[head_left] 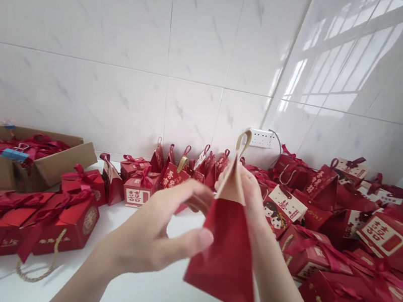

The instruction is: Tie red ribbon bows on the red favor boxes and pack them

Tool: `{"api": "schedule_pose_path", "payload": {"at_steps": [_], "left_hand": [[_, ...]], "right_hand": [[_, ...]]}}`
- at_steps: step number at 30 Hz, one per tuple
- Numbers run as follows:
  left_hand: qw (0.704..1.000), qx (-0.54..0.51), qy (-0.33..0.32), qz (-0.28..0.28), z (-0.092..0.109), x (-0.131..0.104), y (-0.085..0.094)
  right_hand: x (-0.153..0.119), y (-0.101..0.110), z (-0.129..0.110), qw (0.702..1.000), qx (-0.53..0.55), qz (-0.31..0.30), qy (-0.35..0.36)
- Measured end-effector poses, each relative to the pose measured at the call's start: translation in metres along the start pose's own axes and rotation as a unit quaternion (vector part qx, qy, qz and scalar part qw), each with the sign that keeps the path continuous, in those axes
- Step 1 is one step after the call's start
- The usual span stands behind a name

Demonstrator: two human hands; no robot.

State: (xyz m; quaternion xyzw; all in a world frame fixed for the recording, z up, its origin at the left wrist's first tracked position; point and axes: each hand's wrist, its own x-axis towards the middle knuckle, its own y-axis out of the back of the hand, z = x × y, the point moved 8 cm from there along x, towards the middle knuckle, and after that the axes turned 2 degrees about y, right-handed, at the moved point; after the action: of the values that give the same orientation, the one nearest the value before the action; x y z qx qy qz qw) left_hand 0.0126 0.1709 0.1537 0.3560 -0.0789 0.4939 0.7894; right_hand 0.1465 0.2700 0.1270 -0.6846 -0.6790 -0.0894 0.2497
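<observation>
A red triangular gift box (226,252) with a cream upper end and a ribbon loop on top is held up in the middle, above the white table. My right hand (250,192) grips it near its top from the far right side; most of those fingers are hidden behind the box. At the left edge of the box is my left hand (162,226), its fingers curved and apart from the thumb. The thumb tip overlaps the box front; whether it touches cannot be made out.
Several small red gift boxes (141,187) line the tiled wall. A large pile of red boxes (383,236) fills the right. On the left are ribboned boxes (60,220) and a cardboard carton (50,165) of red ribbon. A power strip (262,139) sits against the wall.
</observation>
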Motion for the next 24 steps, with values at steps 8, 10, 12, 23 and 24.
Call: {"api": "schedule_pose_path", "payload": {"at_steps": [8,10,12,23,24], "left_hand": [[0.967,-0.087,0.184,0.151,-0.057,0.009,0.022],[0.956,-0.119,0.222,0.15,-0.076,0.013,0.023],[0.948,-0.141,0.249,0.141,-0.091,0.017,0.021],[0.949,-0.177,0.164,0.202,-0.07,0.016,0.038],[0.953,-0.156,0.161,0.204,-0.066,0.015,0.039]], "right_hand": [[-0.019,0.024,-0.037,0.983,-0.155,0.081,0.05],[-0.026,0.017,-0.042,0.986,-0.16,0.046,0.027],[-0.031,0.01,-0.044,0.987,-0.163,0.019,0.003],[-0.031,-0.008,-0.053,0.948,-0.293,-0.081,0.099],[-0.032,-0.01,-0.053,0.944,-0.3,-0.094,0.104]]}}
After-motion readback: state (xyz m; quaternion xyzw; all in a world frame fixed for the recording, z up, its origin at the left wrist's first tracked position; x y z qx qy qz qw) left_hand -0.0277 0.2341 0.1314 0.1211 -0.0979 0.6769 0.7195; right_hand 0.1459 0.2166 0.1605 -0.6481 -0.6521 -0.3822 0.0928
